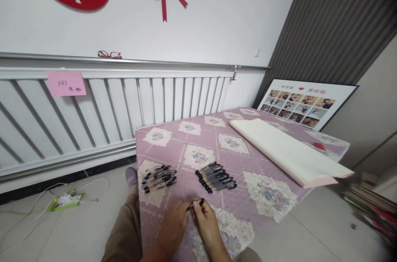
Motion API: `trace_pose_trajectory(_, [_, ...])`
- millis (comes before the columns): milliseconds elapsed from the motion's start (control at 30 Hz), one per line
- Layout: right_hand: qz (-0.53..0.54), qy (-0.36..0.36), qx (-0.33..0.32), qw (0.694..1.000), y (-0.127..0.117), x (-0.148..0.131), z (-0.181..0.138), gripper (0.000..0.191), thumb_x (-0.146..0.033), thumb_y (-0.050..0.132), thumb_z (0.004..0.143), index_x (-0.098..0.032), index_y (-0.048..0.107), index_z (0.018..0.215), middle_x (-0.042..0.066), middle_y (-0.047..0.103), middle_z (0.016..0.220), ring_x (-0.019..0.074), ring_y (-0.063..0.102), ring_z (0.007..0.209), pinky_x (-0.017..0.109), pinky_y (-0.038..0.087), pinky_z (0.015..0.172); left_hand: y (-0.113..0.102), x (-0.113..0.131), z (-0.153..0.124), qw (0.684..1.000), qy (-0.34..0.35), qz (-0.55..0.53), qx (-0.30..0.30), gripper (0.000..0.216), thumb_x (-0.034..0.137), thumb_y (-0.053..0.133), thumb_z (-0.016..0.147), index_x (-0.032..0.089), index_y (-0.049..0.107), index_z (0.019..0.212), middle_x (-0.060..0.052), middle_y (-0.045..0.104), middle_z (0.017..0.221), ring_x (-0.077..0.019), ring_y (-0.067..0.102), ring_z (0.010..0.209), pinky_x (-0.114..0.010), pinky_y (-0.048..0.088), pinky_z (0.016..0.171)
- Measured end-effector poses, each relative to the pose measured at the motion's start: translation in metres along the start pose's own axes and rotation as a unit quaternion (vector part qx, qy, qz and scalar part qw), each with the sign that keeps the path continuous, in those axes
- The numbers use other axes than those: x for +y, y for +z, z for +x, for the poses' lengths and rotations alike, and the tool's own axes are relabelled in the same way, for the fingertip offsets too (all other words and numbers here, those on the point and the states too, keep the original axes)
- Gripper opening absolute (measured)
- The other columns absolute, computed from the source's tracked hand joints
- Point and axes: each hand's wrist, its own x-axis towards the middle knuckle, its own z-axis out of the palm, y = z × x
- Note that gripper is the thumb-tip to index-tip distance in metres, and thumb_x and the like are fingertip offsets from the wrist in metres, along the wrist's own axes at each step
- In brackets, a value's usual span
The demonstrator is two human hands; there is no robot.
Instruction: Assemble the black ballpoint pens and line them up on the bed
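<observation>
Both hands meet over the near part of the cloth-covered surface, around one black pen [198,203]. My left hand [177,217] is closed on the pen's left end. My right hand [205,217] pinches it nearer the right end, which sticks out past the fingers. Beyond the hands, to the right, several dark pens [217,177] lie side by side in a neat row. To the left, several more pens [159,178] lie in a looser pile, pointing various ways.
The purple quilted cover [211,154] has floral patches. A folded cream sheet [276,150] lies at the right, before a photo board [305,103]. A radiator [124,105] runs along the wall. On the floor are a power strip [65,201] and cables at left, and stacked items [372,208] at right.
</observation>
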Motion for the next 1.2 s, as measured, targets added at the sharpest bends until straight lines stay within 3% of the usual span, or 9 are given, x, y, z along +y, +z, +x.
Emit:
trace_pose_trajectory(333, [0.054,0.043,0.024,0.997,-0.007,0.007,-0.002,0.032,-0.051,0.056,0.081,-0.019,0.057,0.074,-0.006,0.050,0.055,0.0115,0.045,0.049,0.022,0.038,0.049,-0.004,0.009,-0.002,0.997,-0.041,0.056,-0.024,0.025,0.024,0.036,0.092,0.023,0.061,0.093,-0.003,0.067,0.089,-0.0195,0.062,0.083,-0.030,0.048,0.073])
trace_pose_trajectory(533, [0.237,0.078,0.186,0.950,-0.015,0.011,0.003,0.031,-0.053,0.062,0.074,-0.023,0.053,0.076,-0.009,0.052,0.054,0.0107,0.049,0.048,0.022,0.043,0.050,-0.008,0.004,-0.002,0.997,-0.069,0.016,0.002,0.028,0.024,0.036,0.092,0.023,0.061,0.104,-0.004,0.068,0.094,-0.0197,0.062,0.087,-0.032,0.049,0.078])
trace_pose_trajectory(600, [0.174,0.059,0.188,0.965,-0.014,0.011,0.004,0.029,-0.049,0.064,0.073,-0.023,0.059,0.083,-0.005,0.060,0.062,0.0136,0.056,0.056,0.025,0.048,0.056,-0.008,0.000,-0.002,0.997,-0.071,-0.008,0.031,0.029,0.022,0.037,0.091,0.023,0.060,0.109,-0.005,0.067,0.098,-0.0189,0.061,0.090,-0.033,0.049,0.081])
trace_pose_trajectory(700, [-0.001,0.014,0.133,0.991,-0.009,0.011,0.003,0.028,-0.041,0.064,0.073,-0.020,0.067,0.091,0.005,0.071,0.088,0.0214,0.065,0.083,0.033,0.051,0.079,-0.008,-0.005,-0.002,0.995,-0.062,-0.018,0.081,0.030,0.020,0.039,0.090,0.022,0.060,0.110,-0.005,0.067,0.101,-0.0189,0.060,0.093,-0.035,0.049,0.084])
trace_pose_trajectory(767, [-0.076,-0.027,0.073,0.994,-0.004,0.012,0.002,0.030,-0.034,0.060,0.074,-0.020,0.068,0.099,0.009,0.070,0.105,0.0243,0.063,0.100,0.037,0.046,0.093,-0.006,-0.007,-0.002,0.993,-0.050,-0.009,0.106,0.028,0.020,0.040,0.089,0.023,0.061,0.107,-0.005,0.066,0.100,-0.0197,0.060,0.093,-0.038,0.049,0.085])
trace_pose_trajectory(867, [-0.127,-0.081,0.018,0.988,0.001,0.015,0.000,0.035,-0.026,0.055,0.074,-0.020,0.067,0.106,0.009,0.067,0.113,0.0248,0.060,0.106,0.039,0.042,0.099,-0.004,-0.010,-0.003,0.992,-0.038,0.006,0.124,0.026,0.019,0.042,0.089,0.024,0.062,0.105,-0.004,0.066,0.097,-0.0202,0.060,0.092,-0.043,0.046,0.089])
trace_pose_trajectory(967, [-0.139,-0.078,0.035,0.986,-0.003,0.012,-0.002,0.030,-0.028,0.051,0.077,-0.019,0.067,0.101,0.010,0.068,0.107,0.0246,0.061,0.102,0.038,0.044,0.095,-0.003,-0.009,-0.003,0.992,-0.030,0.012,0.123,0.026,0.018,0.041,0.090,0.024,0.061,0.106,-0.003,0.066,0.098,-0.0202,0.059,0.093,-0.044,0.044,0.091])
trace_pose_trajectory(1067, [-0.136,-0.041,0.056,0.988,-0.008,0.003,-0.005,0.028,-0.039,0.045,0.085,-0.019,0.065,0.088,0.007,0.069,0.085,0.0214,0.062,0.082,0.032,0.049,0.077,-0.005,-0.004,-0.003,0.993,-0.023,0.021,0.110,0.025,0.017,0.043,0.090,0.025,0.061,0.106,-0.003,0.065,0.098,-0.0202,0.058,0.093,-0.043,0.045,0.089])
trace_pose_trajectory(1200, [-0.146,-0.036,0.041,0.988,-0.009,-0.006,-0.006,0.039,-0.051,0.041,0.086,-0.022,0.051,0.062,-0.001,0.052,0.059,0.0171,0.050,0.060,0.026,0.042,0.057,-0.008,0.002,-0.002,0.993,-0.018,0.043,0.106,0.024,0.015,0.047,0.088,0.027,0.062,0.101,-0.001,0.065,0.094,-0.0201,0.058,0.089,-0.041,0.044,0.084])
